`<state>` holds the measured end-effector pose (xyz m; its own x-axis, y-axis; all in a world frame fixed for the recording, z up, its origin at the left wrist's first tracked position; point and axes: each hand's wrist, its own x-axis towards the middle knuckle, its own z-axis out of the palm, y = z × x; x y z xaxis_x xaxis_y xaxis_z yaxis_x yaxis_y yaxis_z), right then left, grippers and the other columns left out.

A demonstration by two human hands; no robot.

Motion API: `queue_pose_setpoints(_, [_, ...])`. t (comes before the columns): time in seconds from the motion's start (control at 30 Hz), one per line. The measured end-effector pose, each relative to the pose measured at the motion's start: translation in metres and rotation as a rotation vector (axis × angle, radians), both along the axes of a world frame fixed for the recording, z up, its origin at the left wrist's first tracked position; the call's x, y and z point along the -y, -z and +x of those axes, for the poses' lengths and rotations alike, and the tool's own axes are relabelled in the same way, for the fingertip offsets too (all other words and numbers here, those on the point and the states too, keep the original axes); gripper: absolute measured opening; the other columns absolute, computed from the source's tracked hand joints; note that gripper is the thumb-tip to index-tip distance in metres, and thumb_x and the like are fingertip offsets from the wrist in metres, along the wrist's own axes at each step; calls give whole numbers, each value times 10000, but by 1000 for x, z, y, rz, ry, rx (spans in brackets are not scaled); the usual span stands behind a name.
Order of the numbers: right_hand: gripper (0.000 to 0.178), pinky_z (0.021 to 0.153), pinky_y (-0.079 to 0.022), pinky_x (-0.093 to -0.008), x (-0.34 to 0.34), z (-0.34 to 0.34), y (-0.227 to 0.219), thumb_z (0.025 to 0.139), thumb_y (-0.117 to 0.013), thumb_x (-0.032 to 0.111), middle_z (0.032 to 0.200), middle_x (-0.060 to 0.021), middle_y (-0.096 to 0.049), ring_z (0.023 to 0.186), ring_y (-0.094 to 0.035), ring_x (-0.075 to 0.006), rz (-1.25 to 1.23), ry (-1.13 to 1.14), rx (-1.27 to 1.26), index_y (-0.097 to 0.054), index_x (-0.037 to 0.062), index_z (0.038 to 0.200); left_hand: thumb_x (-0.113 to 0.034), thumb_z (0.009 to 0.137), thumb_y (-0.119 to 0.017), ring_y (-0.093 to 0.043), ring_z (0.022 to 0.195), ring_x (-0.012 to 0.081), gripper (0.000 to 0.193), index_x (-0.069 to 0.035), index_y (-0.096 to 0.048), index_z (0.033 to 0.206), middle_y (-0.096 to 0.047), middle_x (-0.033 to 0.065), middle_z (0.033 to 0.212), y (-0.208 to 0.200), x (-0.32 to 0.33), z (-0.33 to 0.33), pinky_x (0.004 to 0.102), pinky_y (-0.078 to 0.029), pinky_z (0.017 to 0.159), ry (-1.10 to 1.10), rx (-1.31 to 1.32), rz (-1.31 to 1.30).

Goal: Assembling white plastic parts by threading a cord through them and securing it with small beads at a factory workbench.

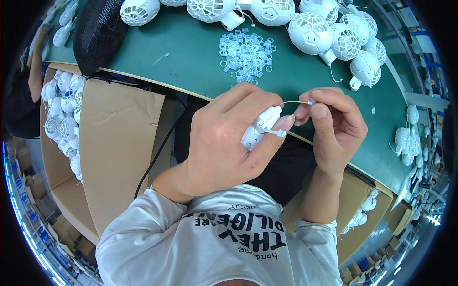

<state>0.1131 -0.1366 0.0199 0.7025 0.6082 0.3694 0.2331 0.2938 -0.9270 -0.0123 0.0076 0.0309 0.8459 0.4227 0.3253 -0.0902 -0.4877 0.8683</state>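
Observation:
Closed around a small white plastic housing [260, 125], my left hand [226, 131] is just off the near edge of the green table. A short white lead with a small connector [279, 133] sticks out of the housing by my left thumb. From its upper end a thin pale wire [293, 101] runs across to my right hand [336, 121]. The right thumb and fingers pinch a tiny whitish, clear tip [311, 102] at the wire's end; its exact kind is too small to tell. Beyond both hands lies a loose pile of clear plastic rings [246, 55].
Several white lattice housings [310, 33] line the table's [167, 66] far side. A black mesh chair back [100, 38] stands at left, above an open cardboard box [119, 124] holding white housings [62, 114]. Another box [358, 229] is at lower right. A co-worker's arm [36, 66] shows far left.

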Motion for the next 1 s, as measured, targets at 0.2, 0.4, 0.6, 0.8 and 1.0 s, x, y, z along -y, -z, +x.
queue_pose_setpoints(0.2, [192,673,-562,-248,-1,-5,0,899,-661,-97,998,-170,-701,796,-691,-162,-72,50,125,-685,-77,1089,-78,883,-719,-638,778,212,145,24,-679,978,-681,122,887,-1,0,-3,311,-491,683,31,23,-137])
queue_pose_setpoints(0.4, [139,580,-502,-230,4,6,-4,850,-734,-24,950,-165,-677,693,-638,-166,-4,0,268,-722,-48,986,-71,895,-699,-638,894,196,219,26,-651,1086,-674,127,1041,2,-2,-7,315,-500,797,270,8,-454])
queue_pose_setpoints(0.6, [234,529,-428,-237,10,-3,-39,725,-872,77,869,-133,-672,632,-588,-134,120,-87,90,-770,-28,907,-87,903,-685,-621,1050,228,365,22,-577,1234,-604,141,1234,12,-8,-3,353,-475,948,494,43,-773])
queue_pose_setpoints(0.8, [302,472,-385,-210,9,7,-49,886,-779,263,861,-89,-566,632,-509,-142,-58,-135,382,-709,45,1083,-114,877,-710,-615,1050,244,344,37,-590,1162,-619,147,1166,14,2,6,357,-465,951,411,124,-723])
queue_pose_setpoints(1.0, [277,507,-404,-232,4,-9,-46,699,-896,115,845,-113,-667,621,-584,-131,29,21,209,-770,11,922,-138,901,-669,-619,918,223,270,50,-614,1087,-650,157,1043,8,5,4,323,-492,801,362,167,-375])
